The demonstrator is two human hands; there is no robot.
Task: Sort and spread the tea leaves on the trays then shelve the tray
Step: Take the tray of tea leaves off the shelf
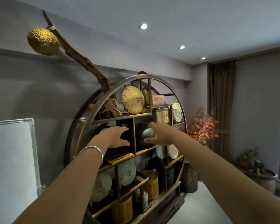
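A round wooden display shelf (pixel 87 126) stands against the grey wall, filled with wrapped tea cakes, jars and boxes. Both my arms reach out toward its middle compartments. My left hand (pixel 115 137), with a silver bangle on the wrist, hovers with spread fingers in front of a dark square compartment and holds nothing. My right hand (pixel 158 134) is spread beside a dark round pot (pixel 144 136) in the neighbouring compartment, fingers straight, close to the pot or touching it. Below my left hand lies a flat yellow-edged box of dark tea (pixel 120 157). No tray is in view.
A large wrapped tea cake (pixel 132 100) stands on the upper shelf. A whiteboard (pixel 13 156) is at the left. A gnarled branch with a yellow woven ball (pixel 42 40) rises above. Orange foliage (pixel 204 126), big clay pots (pixel 262 177) and a curtain stand at the right.
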